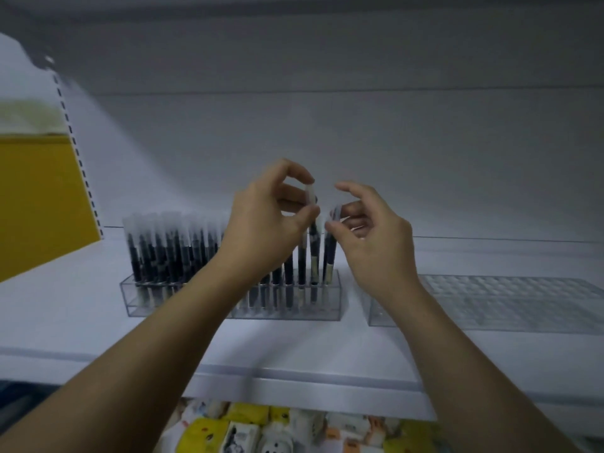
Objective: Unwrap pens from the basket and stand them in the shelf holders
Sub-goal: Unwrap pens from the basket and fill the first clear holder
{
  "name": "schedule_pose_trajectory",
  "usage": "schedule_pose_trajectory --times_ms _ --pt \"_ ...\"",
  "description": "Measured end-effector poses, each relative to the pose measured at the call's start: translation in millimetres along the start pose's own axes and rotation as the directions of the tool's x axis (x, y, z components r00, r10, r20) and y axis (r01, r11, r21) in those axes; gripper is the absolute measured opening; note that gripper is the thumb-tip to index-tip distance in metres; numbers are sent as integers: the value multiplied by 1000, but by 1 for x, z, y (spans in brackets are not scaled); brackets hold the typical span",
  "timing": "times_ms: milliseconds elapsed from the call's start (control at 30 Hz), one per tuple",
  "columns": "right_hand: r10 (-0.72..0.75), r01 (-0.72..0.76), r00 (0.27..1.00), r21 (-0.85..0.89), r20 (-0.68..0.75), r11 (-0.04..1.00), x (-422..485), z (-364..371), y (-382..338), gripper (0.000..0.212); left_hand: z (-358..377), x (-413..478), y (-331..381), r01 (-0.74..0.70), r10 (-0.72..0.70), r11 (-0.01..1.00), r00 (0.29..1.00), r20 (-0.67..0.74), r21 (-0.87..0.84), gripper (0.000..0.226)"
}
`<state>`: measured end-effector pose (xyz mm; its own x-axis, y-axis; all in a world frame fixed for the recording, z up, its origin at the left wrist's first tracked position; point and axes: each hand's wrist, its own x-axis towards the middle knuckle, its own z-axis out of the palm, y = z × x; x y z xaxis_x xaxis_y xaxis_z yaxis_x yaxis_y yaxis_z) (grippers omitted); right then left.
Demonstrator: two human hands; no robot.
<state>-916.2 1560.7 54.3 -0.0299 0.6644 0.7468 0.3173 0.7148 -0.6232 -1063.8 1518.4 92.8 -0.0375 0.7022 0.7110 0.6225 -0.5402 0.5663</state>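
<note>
Clear acrylic holder [333, 308] on the shelf [294, 348] looks nearly full of dark pens [157, 250], the left hand [261, 223] pinching one pen [314, 243] at its right end and the right hand [376, 243] pinching the neighbouring pen [330, 256], while a second holder [490, 302] stands empty.

One wide-angle head camera looks forward and slightly down, close upon a white shelf board [98, 322]. A clear plastic holder [294, 313] of black pens [157, 253] sits mid-frame. The left hand [268, 220] and right hand [376, 237] meet at centre, forearms entering from 7 and 5 o'clock.
</note>
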Motion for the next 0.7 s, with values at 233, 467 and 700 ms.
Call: schedule_pose_trajectory --times_ms 233,467,700 --pt "18 24 983 -222 185 975 -19 0 14 52 11 -1 5 1 -14 984 998 69 179 22" --pt "89 16 935 -294 343 956 -16 -19 10 56 17 -7 -11 -13 -26 836 998 63 549 23" --pt "119 59 922 -438 369 897 -19 -41 -16 67 6 -29 3 -125 89 811 992 89 572 37"
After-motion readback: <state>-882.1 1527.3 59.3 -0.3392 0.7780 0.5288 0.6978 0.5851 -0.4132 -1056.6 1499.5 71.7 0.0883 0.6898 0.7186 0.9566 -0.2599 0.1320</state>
